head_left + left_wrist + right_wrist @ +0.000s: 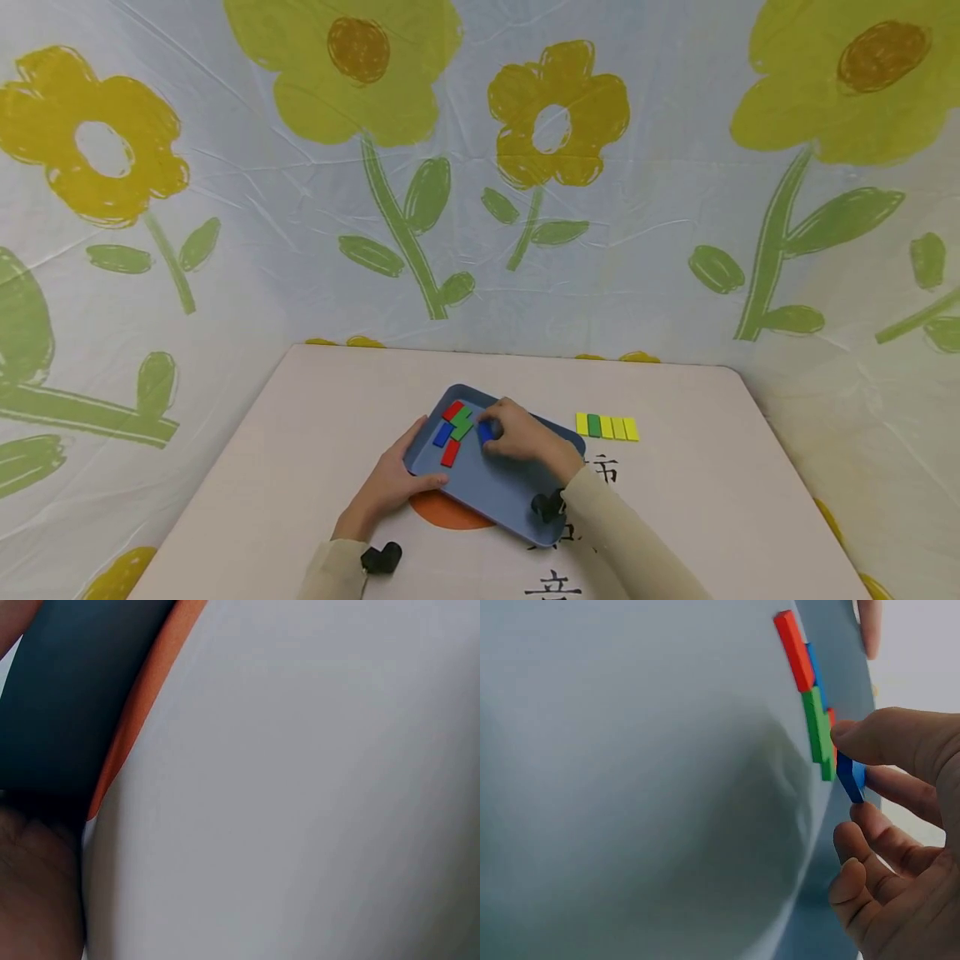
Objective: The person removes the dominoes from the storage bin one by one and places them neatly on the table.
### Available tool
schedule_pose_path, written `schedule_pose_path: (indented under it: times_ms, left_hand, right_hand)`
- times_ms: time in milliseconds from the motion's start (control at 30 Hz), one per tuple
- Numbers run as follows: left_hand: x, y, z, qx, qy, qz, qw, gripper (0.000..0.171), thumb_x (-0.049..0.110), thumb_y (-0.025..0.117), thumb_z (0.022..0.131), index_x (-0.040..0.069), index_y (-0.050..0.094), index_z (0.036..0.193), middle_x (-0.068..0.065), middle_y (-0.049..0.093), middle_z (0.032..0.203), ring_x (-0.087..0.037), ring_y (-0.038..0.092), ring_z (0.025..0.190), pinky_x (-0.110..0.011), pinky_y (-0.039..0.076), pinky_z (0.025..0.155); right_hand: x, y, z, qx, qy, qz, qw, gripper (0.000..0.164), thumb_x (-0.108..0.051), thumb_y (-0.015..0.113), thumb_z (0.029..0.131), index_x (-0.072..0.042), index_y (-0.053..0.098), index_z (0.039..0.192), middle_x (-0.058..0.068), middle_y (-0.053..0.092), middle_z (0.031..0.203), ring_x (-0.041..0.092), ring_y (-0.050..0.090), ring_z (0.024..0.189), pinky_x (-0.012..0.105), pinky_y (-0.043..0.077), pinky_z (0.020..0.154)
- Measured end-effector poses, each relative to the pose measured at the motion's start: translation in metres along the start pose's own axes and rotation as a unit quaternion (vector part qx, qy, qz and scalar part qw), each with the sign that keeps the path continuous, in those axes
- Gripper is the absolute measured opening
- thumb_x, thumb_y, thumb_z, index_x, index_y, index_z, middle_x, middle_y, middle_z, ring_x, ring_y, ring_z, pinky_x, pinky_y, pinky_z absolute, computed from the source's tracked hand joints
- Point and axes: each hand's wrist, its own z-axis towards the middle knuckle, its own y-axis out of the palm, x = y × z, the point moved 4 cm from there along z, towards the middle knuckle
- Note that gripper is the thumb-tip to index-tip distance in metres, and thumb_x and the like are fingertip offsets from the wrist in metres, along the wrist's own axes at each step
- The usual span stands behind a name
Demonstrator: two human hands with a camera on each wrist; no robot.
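Observation:
A blue-grey tray (495, 492) lies slantwise at the middle of the table. My left hand (390, 479) grips its left end, thumb over the near rim and fingers along the outer side. Over the tray, my right hand (521, 433) pinches a blue block (847, 776) between thumb and fingers. Just left of it in the tray lie a red block (450, 453), another blue block (443, 434), green blocks (462, 423) and a second red block (453, 410). The left wrist view catches the tray's side (75, 690) and part of the left palm.
Beyond the tray's right end, a row of yellow blocks (618, 428) with one green block (594, 426) among them lies on the table (345, 392). An orange printed shape (450, 512) and black characters (553, 586) mark the surface. Flower-printed cloth (600, 292) encloses the table.

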Motion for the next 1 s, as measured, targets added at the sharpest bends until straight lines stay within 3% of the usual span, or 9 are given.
schedule_pose_path:
  times_ms: [133,433,600,1000]
  left_hand:
    - [-0.001,0.000,0.001,0.001,-0.002,0.004,1.0000,0.110,0.048,0.090,0.076,0.032,0.027,0.164,-0.006,0.033,0.168,-0.035,0.037,0.150,-0.066,0.031,0.119]
    - [-0.002,0.001,0.001,0.002,-0.008,0.007,0.9999,0.110,0.051,0.089,0.075,0.033,0.027,0.164,-0.006,0.034,0.168,-0.035,0.037,0.150,-0.066,0.031,0.119]
    - [-0.002,0.001,0.002,0.002,-0.007,0.009,0.9999,0.110,0.051,0.089,0.075,0.032,0.027,0.164,-0.005,0.034,0.168,-0.035,0.037,0.150,-0.066,0.031,0.119]
    - [-0.002,0.000,0.002,0.002,-0.004,0.017,0.9999,0.111,0.050,0.089,0.075,0.031,0.027,0.164,-0.006,0.033,0.168,-0.036,0.036,0.151,-0.066,0.031,0.119]
  right_hand:
    - [0.000,-0.009,-0.002,0.011,0.000,0.003,1.000,0.045,-0.015,0.078,0.089,-0.006,0.067,0.132,0.016,0.059,0.125,0.021,0.056,0.100,0.040,0.054,0.086]
    - [0.009,-0.038,-0.011,0.049,0.002,0.016,0.999,0.045,-0.013,0.078,0.090,-0.005,0.067,0.132,0.013,0.061,0.121,0.018,0.054,0.090,0.033,0.052,0.074]
    - [0.024,-0.055,-0.019,0.062,0.008,0.014,0.998,0.047,-0.016,0.076,0.092,-0.005,0.064,0.136,0.014,0.061,0.123,0.021,0.057,0.095,0.032,0.051,0.073]
    - [0.074,-0.094,-0.051,0.102,0.043,0.019,0.994,0.049,-0.021,0.073,0.095,0.000,0.062,0.137,0.022,0.061,0.132,0.033,0.063,0.103,0.045,0.057,0.083]
